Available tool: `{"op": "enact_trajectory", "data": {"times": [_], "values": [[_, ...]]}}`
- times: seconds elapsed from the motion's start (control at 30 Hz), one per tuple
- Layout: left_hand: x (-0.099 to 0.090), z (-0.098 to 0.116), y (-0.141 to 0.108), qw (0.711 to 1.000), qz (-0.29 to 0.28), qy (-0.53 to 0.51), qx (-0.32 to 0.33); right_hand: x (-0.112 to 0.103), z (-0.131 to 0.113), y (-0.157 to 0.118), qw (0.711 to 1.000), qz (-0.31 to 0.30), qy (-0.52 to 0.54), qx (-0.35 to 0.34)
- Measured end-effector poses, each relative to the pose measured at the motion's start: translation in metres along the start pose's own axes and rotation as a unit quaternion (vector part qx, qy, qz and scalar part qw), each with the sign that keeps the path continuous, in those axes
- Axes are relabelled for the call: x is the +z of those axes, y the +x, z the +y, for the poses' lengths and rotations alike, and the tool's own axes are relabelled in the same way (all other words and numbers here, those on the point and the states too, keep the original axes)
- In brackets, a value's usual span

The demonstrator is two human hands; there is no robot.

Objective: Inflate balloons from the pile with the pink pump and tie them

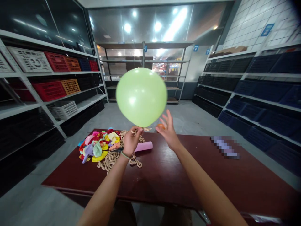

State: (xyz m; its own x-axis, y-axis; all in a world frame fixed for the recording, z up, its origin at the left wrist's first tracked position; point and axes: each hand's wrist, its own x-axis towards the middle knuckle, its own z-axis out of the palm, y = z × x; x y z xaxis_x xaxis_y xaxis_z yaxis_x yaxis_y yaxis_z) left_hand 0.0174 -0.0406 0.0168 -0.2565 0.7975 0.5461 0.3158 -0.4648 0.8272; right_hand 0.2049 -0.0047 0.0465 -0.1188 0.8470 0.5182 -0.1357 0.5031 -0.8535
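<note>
A large inflated light green balloon point(141, 96) is held up over the far edge of the dark red table point(164, 175). My left hand point(131, 141) pinches its neck just beneath the round body. To the right of the neck, my right hand point(168, 129) has its fingers spread, apart from the balloon. Behind and beside my left hand lies a pink cylinder point(144, 146). Several uninflated balloons in many colours point(97, 147) are heaped on the left of the table, with a pile of beige curled strings or strips point(110, 160) next to them.
A pixelated purple item point(225, 147) lies on the table's right part. Metal shelves with red crates point(50, 91) stand at left, shelves with dark blue bins point(263, 94) at right. Another shelf rack point(144, 46) stands across the floor at the back.
</note>
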Motion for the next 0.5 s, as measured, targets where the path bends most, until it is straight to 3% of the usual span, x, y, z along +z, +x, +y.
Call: {"op": "enact_trajectory", "data": {"times": [0.2, 0.3, 0.5], "values": [[-0.004, 0.009, -0.010, 0.989, -0.118, 0.088, 0.036, 0.020, -0.019, -0.001, 0.986, 0.006, 0.166, -0.020], [-0.004, 0.008, -0.016, 0.980, -0.167, 0.102, 0.047, 0.030, -0.018, -0.004, 0.987, 0.019, 0.157, -0.013], [-0.010, 0.000, -0.014, 0.978, -0.204, 0.034, 0.028, 0.033, -0.010, -0.004, 0.992, 0.091, 0.082, -0.005]]}}
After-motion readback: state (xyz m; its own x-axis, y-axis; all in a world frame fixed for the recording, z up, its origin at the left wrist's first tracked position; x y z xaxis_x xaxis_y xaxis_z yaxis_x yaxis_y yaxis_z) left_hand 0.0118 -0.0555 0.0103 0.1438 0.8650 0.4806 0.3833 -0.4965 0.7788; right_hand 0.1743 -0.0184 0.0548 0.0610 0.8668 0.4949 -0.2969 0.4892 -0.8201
